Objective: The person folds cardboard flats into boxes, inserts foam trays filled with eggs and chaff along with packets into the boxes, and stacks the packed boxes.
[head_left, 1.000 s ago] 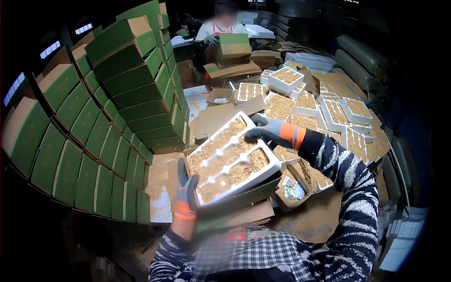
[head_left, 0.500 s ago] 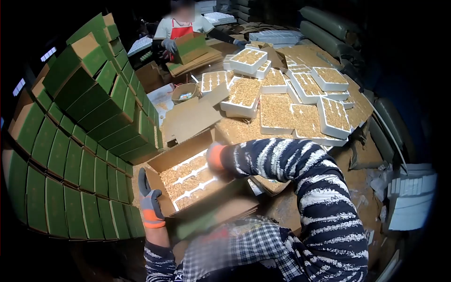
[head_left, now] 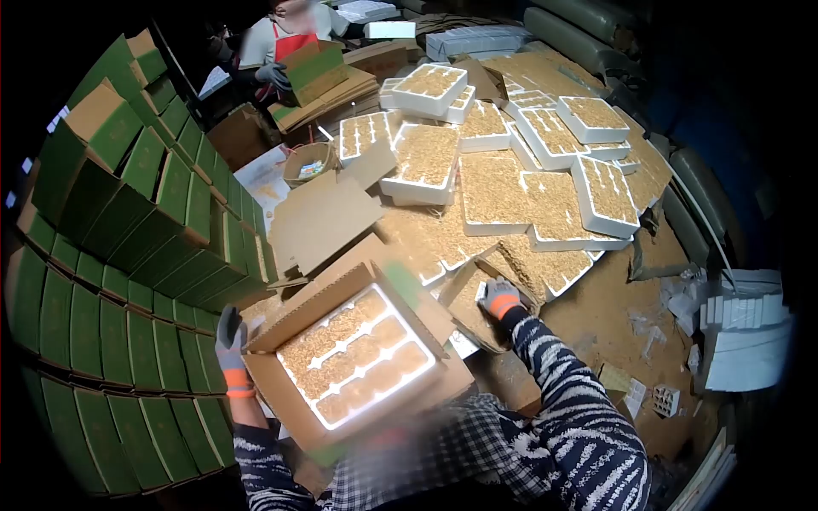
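Co-worker (head_left: 294, 38) at far side, light top, red apron (head_left: 295, 45), partly cut off by upper frame edge. Bulky dark rolls (head_left: 575, 30), far right, lying side by side. Thin pale rod (head_left: 703, 226) slanting down toward white stacked slabs (head_left: 745, 341), right side. Crumpled clear plastic (head_left: 682, 298) just left of slabs; small perforated white piece (head_left: 665, 400) lower down

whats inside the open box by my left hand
The box holds a white tray of tan, shaving-like filler. The filler hides anything beneath, and the tray covers the box's bottom.
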`<move>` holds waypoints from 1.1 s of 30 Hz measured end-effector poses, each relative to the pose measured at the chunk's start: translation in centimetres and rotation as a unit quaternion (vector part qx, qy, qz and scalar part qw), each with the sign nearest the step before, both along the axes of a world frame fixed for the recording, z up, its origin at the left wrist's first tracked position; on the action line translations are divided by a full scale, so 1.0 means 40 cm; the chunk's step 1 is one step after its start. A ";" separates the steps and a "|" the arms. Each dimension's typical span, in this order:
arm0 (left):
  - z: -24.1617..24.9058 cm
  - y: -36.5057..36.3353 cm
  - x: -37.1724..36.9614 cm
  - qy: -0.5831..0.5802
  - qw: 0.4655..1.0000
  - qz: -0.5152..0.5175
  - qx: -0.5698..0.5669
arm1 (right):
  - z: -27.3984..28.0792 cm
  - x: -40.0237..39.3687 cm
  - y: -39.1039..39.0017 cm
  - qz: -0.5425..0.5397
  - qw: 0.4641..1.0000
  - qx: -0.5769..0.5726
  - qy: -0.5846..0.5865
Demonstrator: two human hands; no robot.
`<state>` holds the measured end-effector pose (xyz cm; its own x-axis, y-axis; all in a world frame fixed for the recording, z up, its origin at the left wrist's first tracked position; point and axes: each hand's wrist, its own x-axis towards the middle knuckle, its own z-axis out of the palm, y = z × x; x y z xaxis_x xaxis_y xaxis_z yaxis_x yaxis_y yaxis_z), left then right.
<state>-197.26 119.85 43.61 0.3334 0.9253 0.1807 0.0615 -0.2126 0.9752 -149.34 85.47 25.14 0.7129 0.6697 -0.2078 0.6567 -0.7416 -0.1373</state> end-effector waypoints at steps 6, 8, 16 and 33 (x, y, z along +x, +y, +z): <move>0.024 0.188 0.297 0.235 0.925 -0.209 0.214 | -0.086 0.000 -0.046 -0.065 0.990 0.113 0.062; -0.003 0.225 0.389 0.351 0.842 -0.286 0.294 | 0.052 -0.002 -0.018 -0.097 0.957 0.259 0.090; 0.014 0.240 0.424 0.401 0.772 -0.242 0.430 | 0.704 -0.232 0.070 0.219 0.718 0.656 0.076; 0.250 -0.424 0.036 0.457 0.692 -0.408 0.383 | 0.781 -0.416 0.144 0.616 0.746 0.252 0.012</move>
<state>-195.80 102.91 53.62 0.9868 0.1122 -0.1169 0.1331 -0.9727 0.1903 -165.99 91.22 56.38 -0.5086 0.8110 0.2891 0.7899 0.5731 -0.2181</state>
